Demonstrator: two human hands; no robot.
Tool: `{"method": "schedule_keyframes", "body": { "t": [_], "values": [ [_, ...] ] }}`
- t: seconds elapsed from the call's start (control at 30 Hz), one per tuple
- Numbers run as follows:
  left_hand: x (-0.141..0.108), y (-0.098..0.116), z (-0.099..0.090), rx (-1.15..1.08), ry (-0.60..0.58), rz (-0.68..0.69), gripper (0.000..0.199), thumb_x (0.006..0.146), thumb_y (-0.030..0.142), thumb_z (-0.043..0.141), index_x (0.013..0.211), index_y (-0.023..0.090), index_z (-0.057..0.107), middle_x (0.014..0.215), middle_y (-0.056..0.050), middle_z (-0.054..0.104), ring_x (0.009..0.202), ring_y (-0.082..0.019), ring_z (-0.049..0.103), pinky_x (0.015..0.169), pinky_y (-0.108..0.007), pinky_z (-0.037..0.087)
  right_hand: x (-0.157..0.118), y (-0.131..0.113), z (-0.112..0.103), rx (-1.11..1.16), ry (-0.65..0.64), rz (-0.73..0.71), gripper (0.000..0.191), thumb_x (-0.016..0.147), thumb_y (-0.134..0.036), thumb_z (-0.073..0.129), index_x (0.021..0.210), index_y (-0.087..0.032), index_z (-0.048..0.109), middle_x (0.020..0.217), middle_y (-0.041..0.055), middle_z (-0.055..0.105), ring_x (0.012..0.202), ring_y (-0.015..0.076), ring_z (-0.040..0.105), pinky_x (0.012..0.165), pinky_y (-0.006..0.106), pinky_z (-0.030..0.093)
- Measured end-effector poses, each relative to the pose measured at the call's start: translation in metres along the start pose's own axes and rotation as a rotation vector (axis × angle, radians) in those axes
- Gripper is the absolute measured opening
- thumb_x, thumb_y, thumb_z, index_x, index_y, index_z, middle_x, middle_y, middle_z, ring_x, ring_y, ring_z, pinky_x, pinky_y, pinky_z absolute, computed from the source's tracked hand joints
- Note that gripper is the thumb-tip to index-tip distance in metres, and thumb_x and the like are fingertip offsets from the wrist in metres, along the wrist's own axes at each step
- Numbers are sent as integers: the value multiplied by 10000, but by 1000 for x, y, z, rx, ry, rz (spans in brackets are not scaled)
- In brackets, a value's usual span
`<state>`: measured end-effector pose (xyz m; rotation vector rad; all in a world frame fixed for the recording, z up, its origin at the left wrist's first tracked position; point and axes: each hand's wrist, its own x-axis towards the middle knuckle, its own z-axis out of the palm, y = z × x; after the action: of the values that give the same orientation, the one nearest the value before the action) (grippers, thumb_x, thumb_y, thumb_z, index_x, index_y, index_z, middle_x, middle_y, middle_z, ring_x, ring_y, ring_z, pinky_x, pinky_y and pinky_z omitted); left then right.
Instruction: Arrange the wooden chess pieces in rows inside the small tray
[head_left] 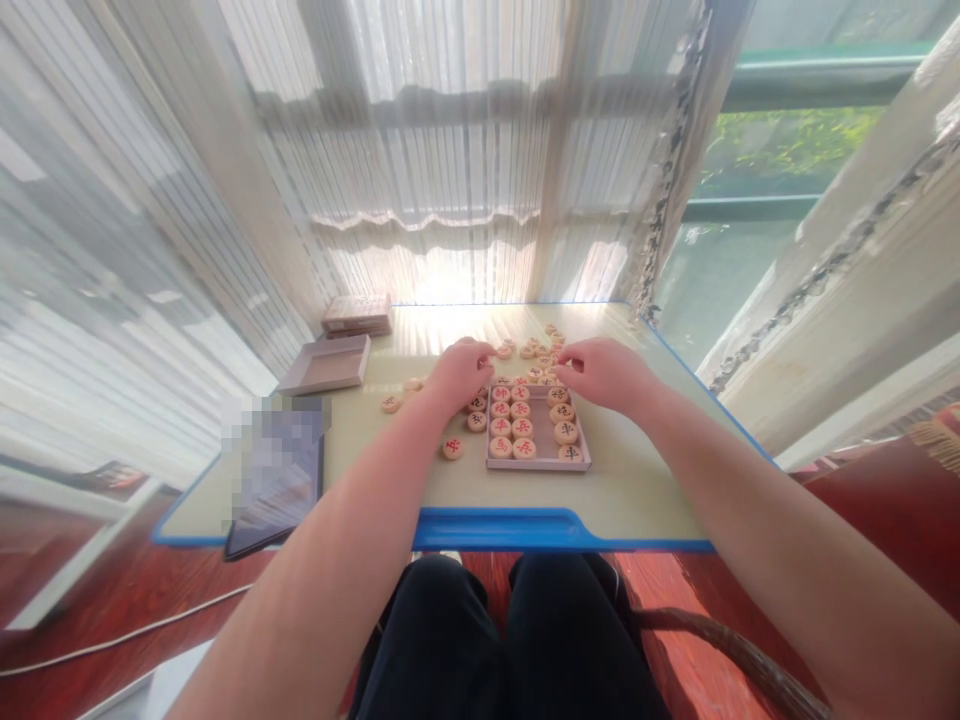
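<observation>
A shallow open box (540, 464) holds Chinese chess pieces lying flat: two columns of red-marked pieces (524, 448) on the left, a column of black-marked pieces (565, 433) on the right, bare cardboard between. My left hand (463, 370) is just beyond the box's far left corner, fingers bent together over loose pieces. At the far right corner is my right hand (600, 372), its fingers curled inward beside a cluster of pieces (534, 350). What either hand pinches is hidden. One red piece (452, 446) and a black piece (476, 421) lie left of the box.
On the table's left are a box lid (327, 364), a stacked box (358, 313) and a dark tablet (281, 480), partly pixelated, reaching the front edge. A few pieces (390, 403) lie left of my left forearm. Blue trim (499, 528) edges the table; sheer curtains (450, 180) hang behind.
</observation>
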<state>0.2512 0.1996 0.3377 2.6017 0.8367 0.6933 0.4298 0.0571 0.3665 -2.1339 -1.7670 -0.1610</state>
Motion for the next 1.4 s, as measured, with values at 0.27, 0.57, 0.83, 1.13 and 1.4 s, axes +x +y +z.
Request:
{"method": "schedule_keyframes", "body": {
  "t": [0.27,0.57,0.83,1.13,1.4],
  "values": [
    [-4,20,2,-720,45,-141,281,699,307,693,943,168,681,878,-70,685,828,-195,629,781,-362,498,-4,-14,11,199,165,-174,307,779,-267,563,1071,-211,637,758,16,617,702,156,548,632,269,399],
    [-12,28,-10,-1071,-111,-134,316,635,285,769,911,149,700,891,-71,698,855,-192,641,855,-396,493,-7,-16,11,243,340,-346,216,804,-312,602,993,-212,638,794,32,609,783,173,566,707,293,446],
    [-15,33,-11,-1058,-195,-151,350,628,314,779,923,145,693,898,-85,700,848,-199,655,842,-395,508,-10,-18,8,193,295,-397,215,820,-312,578,995,-204,642,792,39,633,765,175,554,717,302,436],
    [-14,34,-11,-1179,-139,-140,324,638,259,776,921,137,674,897,-57,686,816,-160,648,858,-385,503,-8,-15,5,138,353,-416,240,831,-341,555,998,-205,661,789,47,657,791,187,546,725,301,432],
    [-15,37,-14,-1224,-233,-206,269,691,255,719,922,121,685,894,-93,692,807,-166,659,802,-330,528,-10,-17,4,186,346,-433,211,794,-318,585,938,-191,673,729,31,649,738,171,547,715,289,440]
  ]
}}
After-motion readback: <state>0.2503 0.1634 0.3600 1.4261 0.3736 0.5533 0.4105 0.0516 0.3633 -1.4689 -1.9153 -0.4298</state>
